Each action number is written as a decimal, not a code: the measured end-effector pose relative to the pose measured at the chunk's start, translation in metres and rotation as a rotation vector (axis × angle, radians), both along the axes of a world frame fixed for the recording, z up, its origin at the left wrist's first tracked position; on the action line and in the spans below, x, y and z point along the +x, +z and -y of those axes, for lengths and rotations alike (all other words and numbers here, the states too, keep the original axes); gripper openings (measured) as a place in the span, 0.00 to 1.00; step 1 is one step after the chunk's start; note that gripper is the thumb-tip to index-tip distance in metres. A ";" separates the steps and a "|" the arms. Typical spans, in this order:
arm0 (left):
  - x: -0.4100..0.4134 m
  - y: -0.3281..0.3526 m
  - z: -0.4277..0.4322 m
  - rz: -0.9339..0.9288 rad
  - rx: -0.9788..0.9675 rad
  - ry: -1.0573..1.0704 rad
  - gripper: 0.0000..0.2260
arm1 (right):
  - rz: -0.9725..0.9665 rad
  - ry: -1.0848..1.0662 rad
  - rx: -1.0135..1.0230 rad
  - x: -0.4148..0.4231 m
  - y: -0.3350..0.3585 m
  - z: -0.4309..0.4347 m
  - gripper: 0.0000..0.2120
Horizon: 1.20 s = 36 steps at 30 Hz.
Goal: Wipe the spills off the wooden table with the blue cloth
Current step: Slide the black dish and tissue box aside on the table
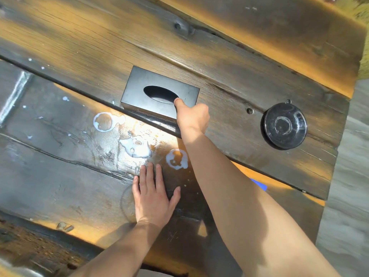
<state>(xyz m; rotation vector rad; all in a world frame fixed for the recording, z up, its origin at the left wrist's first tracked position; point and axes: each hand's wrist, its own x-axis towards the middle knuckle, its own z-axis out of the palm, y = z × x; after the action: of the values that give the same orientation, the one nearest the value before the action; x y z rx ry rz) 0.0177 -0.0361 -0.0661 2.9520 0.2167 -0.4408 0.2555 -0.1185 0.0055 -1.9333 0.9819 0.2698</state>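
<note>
Reaching hand: the right hand (192, 116) is stretched to the black box (159, 91), its fingers curled together, one fingertip (177, 101) laid on the near rim of the oval slot; whether anything is pinched cannot be told.
Left hand (152, 193): laid flat, palm down, on the table (60, 176), fingers straight and slightly spread, thumb splayed to the right; nothing is held.
Spills (137, 146): pale whitish rings and a puddle are seen on the near plank, between the box and the left hand; one ring is just beside the right forearm.
Cloth (259, 184): only a small blue corner is shown, lying on the table to the right of the right forearm, apart from both hands.
Round lid (284, 125): a dark disc is set on the plank to the right of the box, well apart from it.
</note>
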 end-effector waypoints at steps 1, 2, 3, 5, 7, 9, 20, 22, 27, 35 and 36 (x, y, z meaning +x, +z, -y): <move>0.000 0.000 0.000 -0.005 0.000 -0.001 0.40 | -0.003 -0.007 0.002 -0.001 0.001 0.006 0.23; 0.000 0.000 0.000 -0.010 0.001 -0.002 0.40 | -0.003 -0.019 0.011 -0.002 0.002 0.013 0.23; 0.000 0.000 -0.001 -0.013 0.003 -0.004 0.40 | -0.006 -0.035 0.021 -0.003 0.002 0.022 0.23; 0.000 0.001 -0.001 -0.009 0.000 -0.007 0.40 | -0.012 -0.078 0.030 -0.006 0.005 0.046 0.23; 0.000 0.001 -0.001 0.004 -0.003 -0.008 0.40 | -0.001 -0.128 0.018 -0.005 0.008 0.073 0.22; 0.000 0.001 -0.001 0.015 -0.008 -0.009 0.40 | 0.022 -0.186 -0.012 -0.003 0.010 0.103 0.23; 0.002 0.005 0.000 0.000 -0.002 0.000 0.40 | 0.020 -0.318 -0.041 0.018 0.010 0.190 0.28; 0.002 0.005 0.001 -0.002 0.002 0.002 0.40 | 0.020 -0.319 -0.060 0.021 0.008 0.194 0.30; 0.003 0.006 0.001 0.005 0.003 0.006 0.41 | 0.072 -0.261 -0.222 0.022 0.003 0.192 0.26; 0.004 0.008 0.002 -0.003 -0.014 0.019 0.40 | 0.317 0.027 -0.380 -0.115 0.008 0.178 0.20; 0.004 0.007 0.002 -0.004 -0.018 0.021 0.40 | 0.310 0.112 -0.412 -0.144 0.003 0.178 0.19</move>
<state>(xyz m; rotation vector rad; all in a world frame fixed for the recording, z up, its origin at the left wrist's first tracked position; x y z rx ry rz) 0.0214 -0.0384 -0.0588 2.9284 0.2425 -0.4429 0.1114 -0.2970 0.0089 -2.3190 0.7642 -0.1830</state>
